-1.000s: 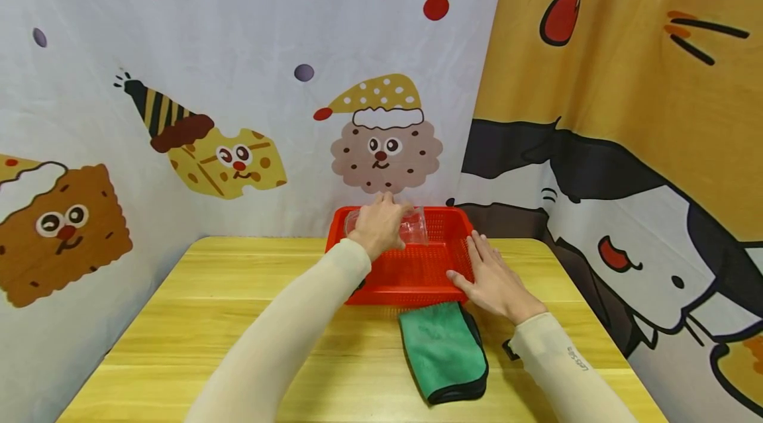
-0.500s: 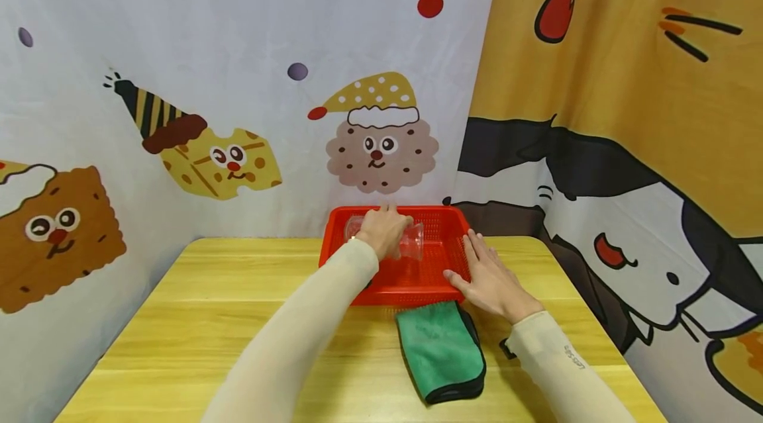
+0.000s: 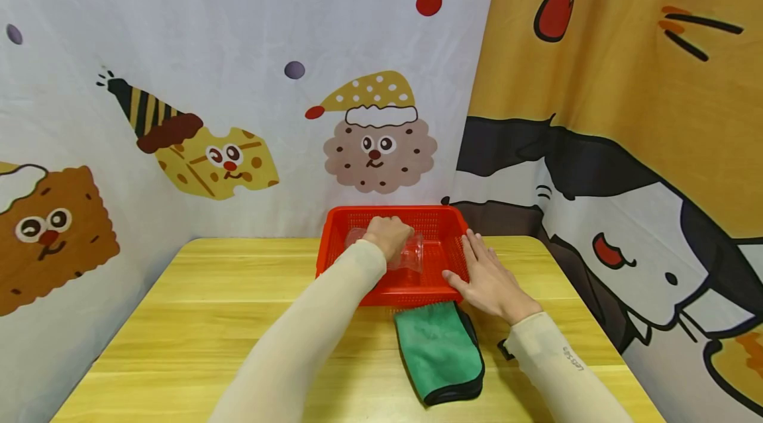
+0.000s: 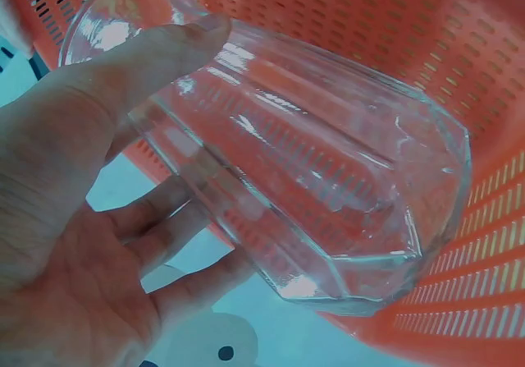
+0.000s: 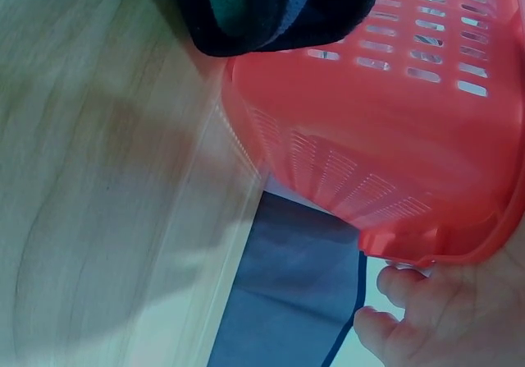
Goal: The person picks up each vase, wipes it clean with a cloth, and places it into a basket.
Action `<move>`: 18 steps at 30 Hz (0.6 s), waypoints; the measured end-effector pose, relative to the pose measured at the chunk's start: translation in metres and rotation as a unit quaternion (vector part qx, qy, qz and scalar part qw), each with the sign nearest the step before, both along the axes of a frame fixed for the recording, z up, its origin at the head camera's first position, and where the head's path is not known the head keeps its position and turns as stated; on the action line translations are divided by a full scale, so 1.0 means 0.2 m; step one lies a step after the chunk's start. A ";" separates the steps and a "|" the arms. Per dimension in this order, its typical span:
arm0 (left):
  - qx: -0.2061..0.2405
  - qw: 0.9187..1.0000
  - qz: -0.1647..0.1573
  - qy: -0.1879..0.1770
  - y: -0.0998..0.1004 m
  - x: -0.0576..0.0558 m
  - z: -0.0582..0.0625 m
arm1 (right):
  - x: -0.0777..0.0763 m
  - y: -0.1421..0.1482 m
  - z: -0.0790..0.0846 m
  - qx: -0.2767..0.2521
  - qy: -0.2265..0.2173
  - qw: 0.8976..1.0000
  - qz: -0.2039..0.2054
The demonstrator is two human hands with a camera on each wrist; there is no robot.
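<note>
A clear glass vase (image 3: 412, 252) with a flared rim and faceted sides lies sideways inside the red plastic basket (image 3: 438, 285). My left hand (image 3: 389, 236) grips it, back of the hand upward. In the left wrist view, the thumb presses on the narrow neck of the vase (image 4: 312, 162) and the fingers pass beneath. Whether the vase touches the basket floor is hard to tell. My right hand (image 3: 491, 277) rests on the basket's right rim with straight fingers and the thumb spread toward the inside.
A folded green cloth (image 3: 441, 353) with black edging lies on the wooden table (image 3: 238, 317), against the near side of the basket. A printed curtain (image 3: 250, 46) hangs right behind the table's back edge. A small black object (image 3: 505, 349) shows beside the right wrist.
My left hand has come lower and a little nearer to me, bringing the vase down into the basket. My right hand stays on the rim, and the cloth has not moved.
</note>
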State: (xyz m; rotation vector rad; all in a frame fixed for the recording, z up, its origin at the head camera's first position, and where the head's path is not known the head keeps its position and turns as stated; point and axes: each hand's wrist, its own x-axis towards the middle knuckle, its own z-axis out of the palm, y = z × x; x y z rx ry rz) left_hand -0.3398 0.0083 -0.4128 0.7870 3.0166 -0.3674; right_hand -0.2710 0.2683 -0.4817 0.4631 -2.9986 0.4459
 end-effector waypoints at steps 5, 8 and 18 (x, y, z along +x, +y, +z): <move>-0.030 0.999 0.001 -0.012 0.00 0.05 0.03 | 0.01 -0.01 0.00 -0.004 0.006 1.000 0.004; -0.032 0.999 -0.004 -0.028 0.00 0.07 0.05 | 0.01 -0.02 0.00 -0.008 0.001 1.000 0.005; 0.009 0.998 -0.003 -0.064 -0.04 0.10 0.11 | 0.01 0.00 0.01 -0.004 -0.003 1.000 -0.003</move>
